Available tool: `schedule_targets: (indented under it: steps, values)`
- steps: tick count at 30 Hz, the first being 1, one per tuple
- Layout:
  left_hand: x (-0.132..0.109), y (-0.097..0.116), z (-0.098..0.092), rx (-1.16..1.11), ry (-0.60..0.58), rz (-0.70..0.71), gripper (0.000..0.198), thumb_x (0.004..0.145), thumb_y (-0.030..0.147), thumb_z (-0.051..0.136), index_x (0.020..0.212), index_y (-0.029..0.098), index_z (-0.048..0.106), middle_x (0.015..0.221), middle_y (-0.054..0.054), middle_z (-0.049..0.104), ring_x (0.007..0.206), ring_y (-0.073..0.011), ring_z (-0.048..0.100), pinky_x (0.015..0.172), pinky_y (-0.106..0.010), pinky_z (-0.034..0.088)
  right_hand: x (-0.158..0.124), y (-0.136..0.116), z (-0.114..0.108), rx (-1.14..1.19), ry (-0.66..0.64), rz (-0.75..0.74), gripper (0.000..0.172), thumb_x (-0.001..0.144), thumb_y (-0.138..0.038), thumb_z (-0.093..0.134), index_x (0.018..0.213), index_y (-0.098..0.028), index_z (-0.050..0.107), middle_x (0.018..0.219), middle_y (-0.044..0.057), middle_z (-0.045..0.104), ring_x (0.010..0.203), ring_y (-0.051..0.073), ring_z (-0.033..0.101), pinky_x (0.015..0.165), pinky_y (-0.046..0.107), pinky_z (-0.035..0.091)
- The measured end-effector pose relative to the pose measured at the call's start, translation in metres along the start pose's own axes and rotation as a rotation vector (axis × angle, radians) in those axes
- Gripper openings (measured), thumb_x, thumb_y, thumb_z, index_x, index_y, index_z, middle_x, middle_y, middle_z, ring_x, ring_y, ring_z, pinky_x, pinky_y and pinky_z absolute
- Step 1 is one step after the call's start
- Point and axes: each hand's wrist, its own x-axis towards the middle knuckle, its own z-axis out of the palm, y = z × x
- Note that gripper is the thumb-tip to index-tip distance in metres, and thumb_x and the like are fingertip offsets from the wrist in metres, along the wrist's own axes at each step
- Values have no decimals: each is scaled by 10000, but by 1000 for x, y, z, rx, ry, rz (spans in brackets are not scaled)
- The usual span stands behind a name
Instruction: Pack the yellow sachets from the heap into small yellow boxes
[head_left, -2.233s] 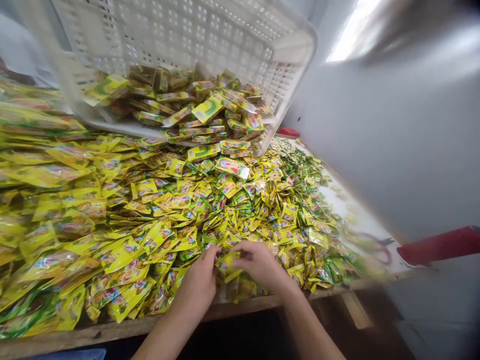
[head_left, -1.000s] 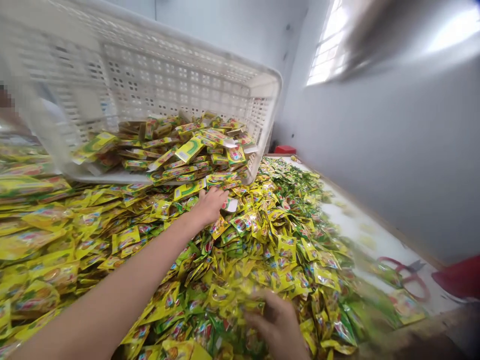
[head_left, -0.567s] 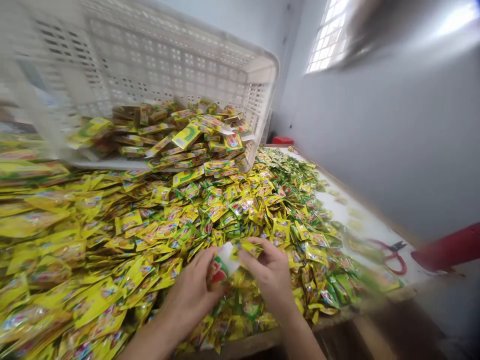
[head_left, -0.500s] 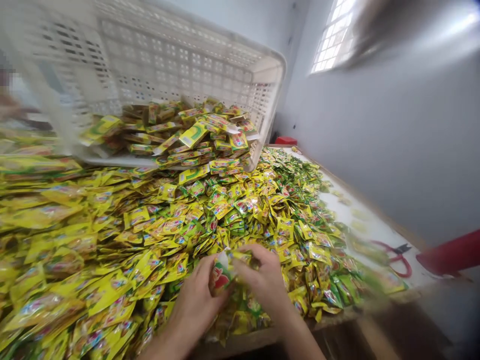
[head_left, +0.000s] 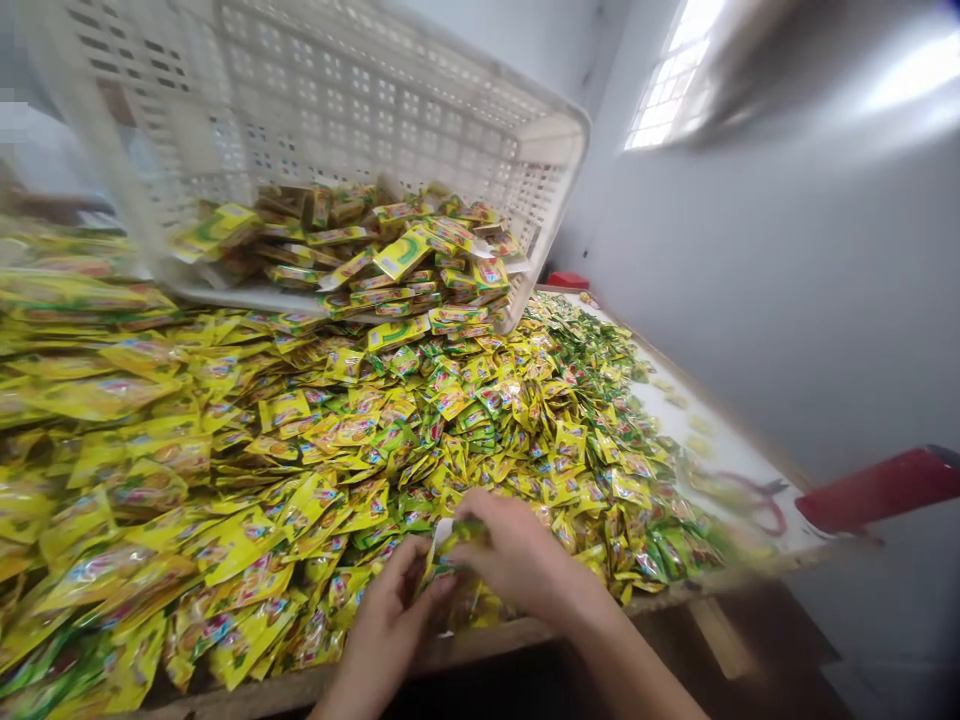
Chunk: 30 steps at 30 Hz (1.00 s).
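My left hand (head_left: 390,620) is closed around a small carton (head_left: 442,535), low in the middle of the head view. The carton's white flap stands up, and most of its printed side is hidden by my fingers. Against its open end, my right hand (head_left: 517,560) is curled in a pinch on a yellow sachet (head_left: 469,528), partly covered by the fingers. Both hands are over the near edge of the table, right at a wide heap of yellow and green sachets (head_left: 307,500).
A white plastic basket (head_left: 555,150) lies tipped on its side behind the heap, with yellow cartons (head_left: 405,255) spilling out. On the right, red-handled scissors (head_left: 772,515) lie near a red cylindrical object (head_left: 877,490). A wooden edge (head_left: 667,598) borders the table. At far left, another person is blurred.
The carton has turned in my left hand, so its red-printed face no longer shows. My right hand has moved closer over its open end. The view has shifted slightly.
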Motion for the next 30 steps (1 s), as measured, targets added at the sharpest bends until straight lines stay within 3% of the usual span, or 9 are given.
schedule_targets:
  steps: [3,5,7,10,16,21,24,30]
  values:
    - [-4,-3,-7,-144,-2,-7,229,834,296,680,1050,244,625,1030,-12,685,1017,-205,619,891,-275,487,2,-9,12,-6,-36,-142,140,829,-107,637,901,-222,670,890,14,618,794,149,586,673,223,408]
    - [-7,-8,-11,-168,3,-13,276,821,291,701,1088,258,640,1073,-10,688,1078,-206,600,941,-272,466,3,-13,17,-35,-50,-196,208,828,-101,630,987,-230,667,918,24,615,798,155,582,685,231,420]
    - [-8,-13,-14,-156,-11,-22,283,818,294,709,1095,263,658,1080,-8,697,1074,-206,603,963,-275,457,3,-14,20,-49,-16,-195,217,828,-119,645,1021,-219,650,903,21,620,805,161,581,702,238,428]
    - [-9,-15,-17,-123,-36,-30,338,830,301,697,1162,268,651,1146,-18,699,1072,-219,612,977,-299,457,5,-7,26,-57,51,-246,31,861,-182,653,882,-202,663,852,10,603,745,140,556,674,234,422]
    - [-7,-11,-18,-107,-18,-53,407,819,347,699,1210,242,651,1263,-47,668,1170,-267,586,1058,-362,409,11,5,35,-146,164,-436,110,872,-305,669,826,-206,677,851,31,600,830,186,509,747,310,411]
    - [-11,0,-19,-164,-12,-117,433,888,369,613,1310,279,582,1356,-15,610,1286,-243,502,1110,-347,355,8,10,39,-99,209,-396,131,906,-267,617,996,-184,664,916,63,625,852,200,528,779,346,428]
    - [-13,3,-17,-203,-13,-132,425,914,369,572,1328,278,565,1355,-16,611,1251,-246,533,1096,-363,374,2,10,36,29,151,-327,179,917,-184,580,1081,-192,652,945,63,637,895,196,553,809,335,452]
    - [-9,0,-14,-137,24,-127,441,782,341,729,1207,239,665,1238,-44,691,1150,-279,605,1031,-375,444,-9,6,33,43,170,-231,59,837,-270,711,797,-256,751,1107,55,597,1095,239,488,949,407,422]
